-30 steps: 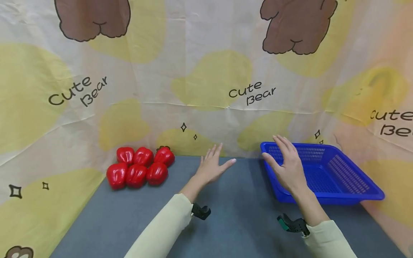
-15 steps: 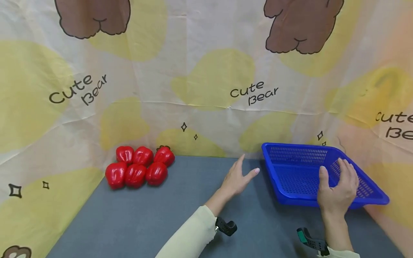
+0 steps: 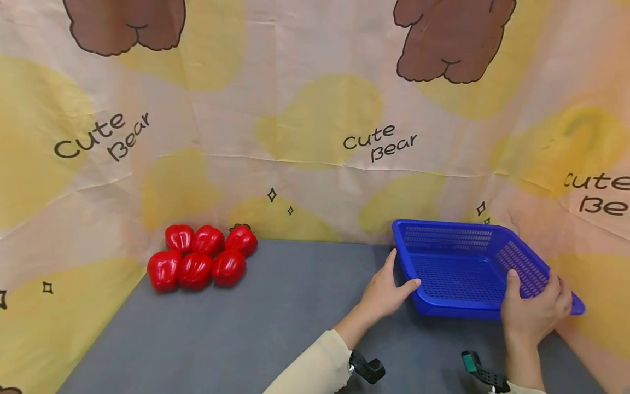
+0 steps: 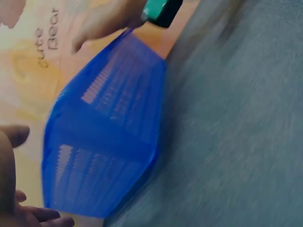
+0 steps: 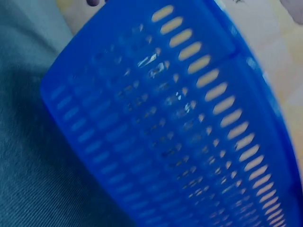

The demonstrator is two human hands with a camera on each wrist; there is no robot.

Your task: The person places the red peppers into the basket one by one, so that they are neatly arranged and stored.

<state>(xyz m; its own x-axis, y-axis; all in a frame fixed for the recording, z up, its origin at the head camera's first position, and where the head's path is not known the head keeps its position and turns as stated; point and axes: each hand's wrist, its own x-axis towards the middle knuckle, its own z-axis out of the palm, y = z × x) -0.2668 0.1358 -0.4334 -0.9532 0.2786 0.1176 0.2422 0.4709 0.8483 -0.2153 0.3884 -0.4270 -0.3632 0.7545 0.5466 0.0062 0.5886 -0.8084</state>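
A blue perforated plastic basket (image 3: 458,303) stands on the right of the grey table. My left hand (image 3: 386,290) is at its left side, fingers extended along the outer wall and thumb close to the front rim. In the left wrist view the left hand (image 4: 14,189) shows straight fingers that do not wrap the rim. My right hand (image 3: 534,309) lies at the basket's front right corner, thumb raised over the inside and fingers at the right rim. Whether those fingers touch the rim is hard to tell. The right wrist view shows only the basket wall (image 5: 142,104) close up.
Several glossy red bell peppers (image 3: 196,271) sit in two rows at the table's left rear. Behind the grey table (image 3: 295,306) hangs a patterned cloth (image 3: 305,120) with bears and lettering. Dark camera straps (image 3: 366,368) are on both wrists.
Both hands have moved right, from over the table's middle and the basket's left part to either side of the basket. The peppers have stayed put.
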